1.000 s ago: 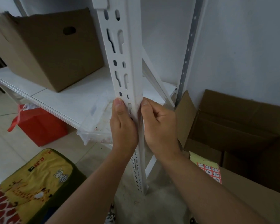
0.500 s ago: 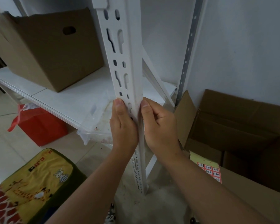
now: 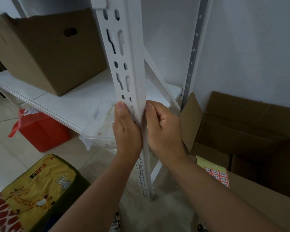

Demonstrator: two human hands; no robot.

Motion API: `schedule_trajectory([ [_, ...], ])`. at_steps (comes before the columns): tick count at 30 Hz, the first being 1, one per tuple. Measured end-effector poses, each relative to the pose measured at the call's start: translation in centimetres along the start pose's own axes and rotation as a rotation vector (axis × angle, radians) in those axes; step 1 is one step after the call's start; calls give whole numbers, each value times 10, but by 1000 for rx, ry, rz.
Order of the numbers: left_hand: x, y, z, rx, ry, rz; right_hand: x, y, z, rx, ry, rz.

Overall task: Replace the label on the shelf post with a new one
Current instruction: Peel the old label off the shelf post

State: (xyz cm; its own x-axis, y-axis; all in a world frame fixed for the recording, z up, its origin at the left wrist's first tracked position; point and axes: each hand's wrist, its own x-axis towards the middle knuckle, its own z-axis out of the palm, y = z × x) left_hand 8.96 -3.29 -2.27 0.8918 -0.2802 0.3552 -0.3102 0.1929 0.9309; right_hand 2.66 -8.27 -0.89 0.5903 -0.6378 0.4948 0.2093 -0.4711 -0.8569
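A white slotted shelf post (image 3: pixel 124 64) rises through the middle of the view. My left hand (image 3: pixel 126 133) presses on its front face with the thumb up beside the slots. My right hand (image 3: pixel 162 129) wraps the post's right edge, fingers curled, thumb against the corner. Both hands cover the stretch of post between them, so no label on the post is visible. A sheet of red numbered labels (image 3: pixel 216 174) on yellow backing lies on a cardboard flap at the lower right.
A closed cardboard box (image 3: pixel 54 52) sits on the white shelf board (image 3: pixel 70 101). A clear plastic tray (image 3: pixel 100 129) overhangs the shelf edge. Open cardboard boxes (image 3: pixel 244 131) stand to the right, a red box (image 3: pixel 40 129) and a yellow patterned cushion (image 3: pixel 33 195) on the floor left.
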Motion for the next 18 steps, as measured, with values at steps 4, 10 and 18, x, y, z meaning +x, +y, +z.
schedule_trajectory([
  [4,1,0,-3,8,-33,-28,-2,0,-1,112,-19,132],
  [10,-4,4,-7,97,-28,32,-5,-5,-10,233,-22,233],
  [18,-21,26,-16,425,129,638,-10,-16,-25,169,-78,147],
])
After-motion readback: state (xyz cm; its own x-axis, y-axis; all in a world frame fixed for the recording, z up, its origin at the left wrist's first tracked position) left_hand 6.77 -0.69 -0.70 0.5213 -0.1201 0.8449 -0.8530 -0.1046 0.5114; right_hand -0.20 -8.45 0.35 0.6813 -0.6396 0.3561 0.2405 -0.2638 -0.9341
